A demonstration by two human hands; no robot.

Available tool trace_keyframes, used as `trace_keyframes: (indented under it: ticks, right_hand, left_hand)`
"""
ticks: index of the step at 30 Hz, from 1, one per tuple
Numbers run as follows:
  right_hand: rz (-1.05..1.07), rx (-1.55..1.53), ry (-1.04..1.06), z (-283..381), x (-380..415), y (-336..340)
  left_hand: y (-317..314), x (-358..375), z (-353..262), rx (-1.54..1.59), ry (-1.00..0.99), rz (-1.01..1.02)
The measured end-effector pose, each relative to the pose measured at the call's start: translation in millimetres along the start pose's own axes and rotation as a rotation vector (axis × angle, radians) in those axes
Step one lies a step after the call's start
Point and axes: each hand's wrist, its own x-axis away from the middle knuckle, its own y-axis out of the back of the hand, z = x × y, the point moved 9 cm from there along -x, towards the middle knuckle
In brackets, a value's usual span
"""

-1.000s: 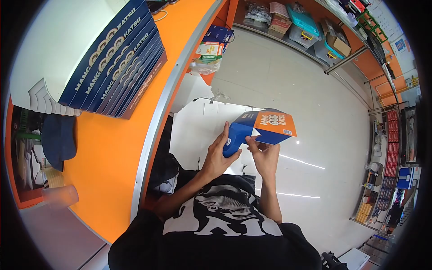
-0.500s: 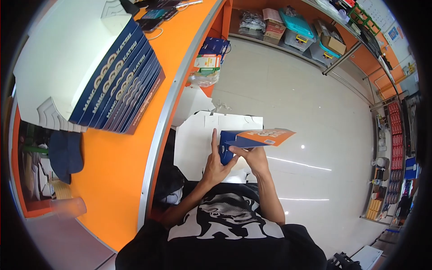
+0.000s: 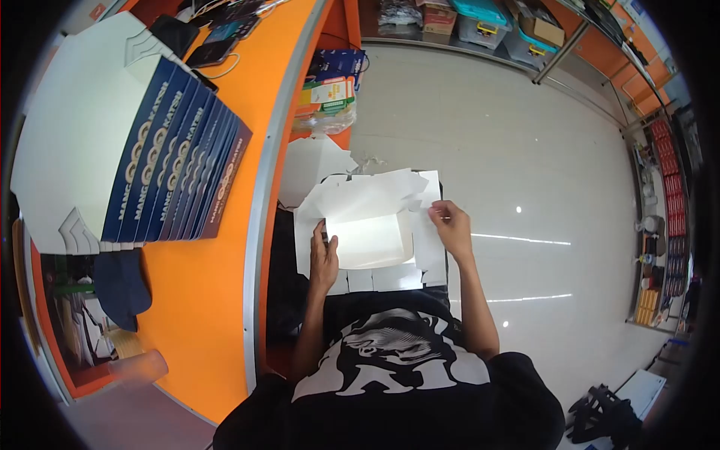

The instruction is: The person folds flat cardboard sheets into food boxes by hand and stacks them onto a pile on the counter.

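Note:
An open cardboard food box [image 3: 367, 236] lies in front of me with its white inside facing up and its lid flap folded back at the far side. It rests on flat white cardboard blanks [image 3: 431, 259] over my lap. Against the box's left side lies my left hand [image 3: 324, 259], fingers stretched and thumb apart. My right hand [image 3: 454, 229] hovers at the right edge of the blanks, fingers loosely bent and apart, holding nothing I can see. Navy printed boxes [image 3: 176, 157], nested in a stack, stand on the orange counter to my left.
The orange counter [image 3: 199, 315] has a metal edge; phones and cables [image 3: 217, 49] lie at its far end, a translucent cup [image 3: 139, 366] near its front. Packed bags [image 3: 326, 97] sit beyond the blanks. Storage bins [image 3: 480, 34] and stocked shelves [image 3: 660, 217] line the far and right sides.
The box has turned from upright, printed side showing, to lying with its white inside up. My hands have moved apart; the right one has left the box and shifted right.

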Motion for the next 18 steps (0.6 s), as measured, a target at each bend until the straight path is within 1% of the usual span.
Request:
trace_keyframes:
  ticks: [1,2,4,5,6,7,8,9,10,11,12,14,15,16,17,18]
  right_hand:
    - [-0.012,-0.003,-0.01,-11.4,-1.9,-3.1]
    - [0.027,-0.004,0.027,-18.2,-4.5,-13.2]
    - [0.075,0.008,0.089,-22.8,-7.7,-28.0]
    - [0.07,0.0,0.085,-19.0,-9.6,-29.1]
    - [0.061,0.062,0.101,-13.9,-11.2,-29.7]
    - [0.053,0.123,0.118,-9.0,-12.5,-29.9]
    - [0.049,0.116,0.113,-9.0,-14.8,-29.7]
    - [0.088,0.156,0.128,-8.7,-16.4,-32.9]
    - [0.126,0.197,0.141,-7.9,-16.5,-35.5]
    - [0.121,0.194,0.136,-5.7,-15.5,-33.7]
    - [0.131,0.181,0.153,1.4,-12.8,-32.9]
    - [0.151,0.168,0.168,16.3,-5.2,-30.9]
    - [0.171,0.14,0.151,23.9,-1.2,-30.5]
    - [0.191,0.111,0.135,29.0,3.6,-31.3]
    - [0.191,0.108,0.136,32.2,7.8,-32.0]
    - [0.181,0.14,0.195,39.6,11.5,-31.7]
  left_hand:
    - [2.4,-3.6,1.1,-0.169,-0.051,-0.015]
    - [0.9,-9.5,16.0,-0.253,-0.135,-0.037]
    - [2.0,-13.2,18.9,-0.268,-0.149,-0.021]
    - [3.8,-13.3,12.8,-0.275,-0.155,-0.016]
    - [5.6,-9.8,8.1,-0.285,-0.157,-0.012]
    - [13.3,-3.3,2.0,-0.427,-0.161,-0.09]
    - [20.8,4.8,-14.8,-0.568,-0.167,-0.17]
    - [23.1,13.4,-33.6,-0.575,-0.17,-0.165]
    - [28.1,23.0,-52.6,-0.663,-0.11,-0.183]
    - [30.8,30.9,-68.3,-0.75,-0.049,-0.2]
    - [23.8,37.8,-89.0,-0.73,-0.141,-0.208]
    - [-14.6,39.2,-107.6,-0.273,-0.186,0.007]
    - [-40.5,36.3,-112.6,-0.096,-0.202,0.141]
    - [-70.4,33.9,-103.5,0.015,-0.121,0.273]
    - [-87.9,32.4,-91.0,0.012,-0.121,0.271]
    - [-106.0,30.0,-91.4,-0.145,-0.311,0.261]
